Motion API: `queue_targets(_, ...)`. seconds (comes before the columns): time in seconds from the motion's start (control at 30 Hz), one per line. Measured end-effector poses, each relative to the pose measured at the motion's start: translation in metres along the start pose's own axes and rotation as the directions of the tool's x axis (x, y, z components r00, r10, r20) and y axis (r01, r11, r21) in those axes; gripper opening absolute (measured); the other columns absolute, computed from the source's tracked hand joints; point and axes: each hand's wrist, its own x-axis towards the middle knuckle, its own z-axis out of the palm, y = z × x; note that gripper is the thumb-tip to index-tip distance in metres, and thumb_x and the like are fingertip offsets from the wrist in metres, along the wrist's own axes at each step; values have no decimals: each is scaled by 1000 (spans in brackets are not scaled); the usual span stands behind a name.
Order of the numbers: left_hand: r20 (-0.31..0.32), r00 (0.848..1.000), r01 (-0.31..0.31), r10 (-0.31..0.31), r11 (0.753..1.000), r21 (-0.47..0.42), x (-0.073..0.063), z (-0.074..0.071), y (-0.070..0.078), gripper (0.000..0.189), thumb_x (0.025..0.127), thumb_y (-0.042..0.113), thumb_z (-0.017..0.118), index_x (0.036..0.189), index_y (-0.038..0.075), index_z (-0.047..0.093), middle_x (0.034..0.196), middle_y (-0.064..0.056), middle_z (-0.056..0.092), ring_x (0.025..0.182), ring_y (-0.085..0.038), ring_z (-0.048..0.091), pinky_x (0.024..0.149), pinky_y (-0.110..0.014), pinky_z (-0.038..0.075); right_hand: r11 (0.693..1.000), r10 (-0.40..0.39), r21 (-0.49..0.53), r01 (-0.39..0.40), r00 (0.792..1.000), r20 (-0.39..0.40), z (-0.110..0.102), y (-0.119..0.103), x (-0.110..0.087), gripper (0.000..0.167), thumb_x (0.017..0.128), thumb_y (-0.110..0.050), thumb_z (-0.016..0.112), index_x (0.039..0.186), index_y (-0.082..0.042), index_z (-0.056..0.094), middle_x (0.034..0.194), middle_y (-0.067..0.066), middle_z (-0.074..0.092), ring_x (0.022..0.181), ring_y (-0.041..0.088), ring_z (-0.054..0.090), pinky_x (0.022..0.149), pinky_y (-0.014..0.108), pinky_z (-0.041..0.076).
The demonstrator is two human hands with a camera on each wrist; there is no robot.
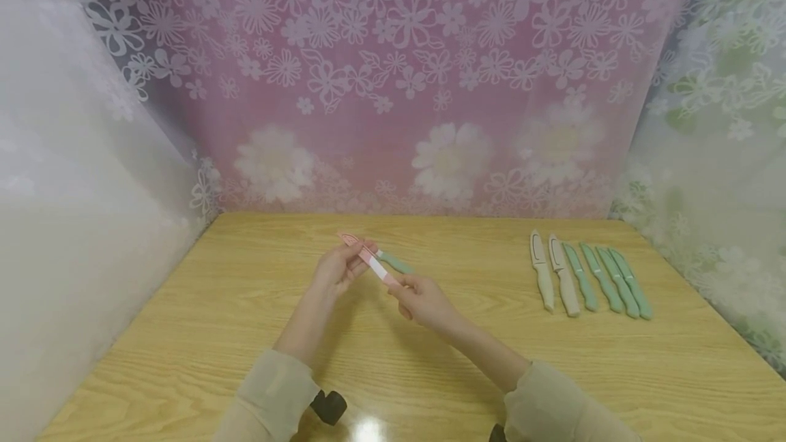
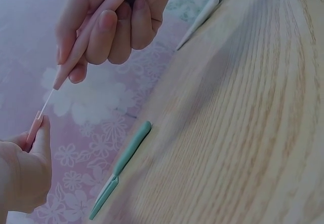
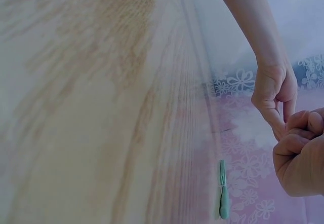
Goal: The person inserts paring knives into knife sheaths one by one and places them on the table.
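A pink knife [image 2: 83,44] is held above the table between both hands, its white blade [image 1: 377,269] partly bare. My left hand [image 1: 338,268] pinches the pink blade cover [image 1: 348,239] between thumb and fingers. The fingers of my right hand [image 1: 425,300] wrap around the pink handle, as the left wrist view shows up close. On the table just behind the hands lies a green knife [image 1: 396,263] with a green cover, partly hidden by them in the head view. In the right wrist view, my right hand [image 3: 304,160] hides the pink knife.
Toward the table's right side lies a row of covered knives: two cream ones [image 1: 542,271] and several green ones [image 1: 604,278]. Floral curtains [image 1: 430,87] hang behind and at both sides of the wooden table [image 1: 245,333]. A black device [image 1: 328,406] sits at the left wrist.
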Motion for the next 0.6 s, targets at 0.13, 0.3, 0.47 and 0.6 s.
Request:
queue_targets(0.13,6,1000,6,-6,1000,-14,1,0,-2,33,96,-2,43,126,-14,40,98,-19,66,118,-35,47,91,-32,49,1000,7,-2,-7,1000,-9,-1,16,8,31,99,-20,45,107,8,57,53,-1,39,40,6,25,35,16,19)
queue_targets(0.3,23,1000,8,-7,1000,-10,1,-1,-5,35,96,-1,44,128,-14,38,105,-20,63,119,-35,45,91,-32,48,1000,7,-6,-7,1000,-20,-2,33,15,35,98,-26,48,110,6,57,53,-1,38,42,8,25,34,17,18)
queue_targets(0.47,58,998,14,-14,1000,-8,-1,-1,-7,37,96,-1,43,130,-15,35,127,-29,45,121,-36,43,90,-30,49,1000,7,1,-7,1000,-8,-3,34,15,40,97,-30,48,111,7,55,53,-1,39,41,8,25,34,17,19)
queue_targets(0.6,62,998,5,-4,1000,-4,-2,-1,-8,37,96,-1,43,129,-15,35,118,-25,55,122,-37,41,88,-29,50,1000,11,3,-11,1000,-1,-4,34,15,42,97,-31,48,112,8,55,53,-2,39,41,8,25,34,17,20)
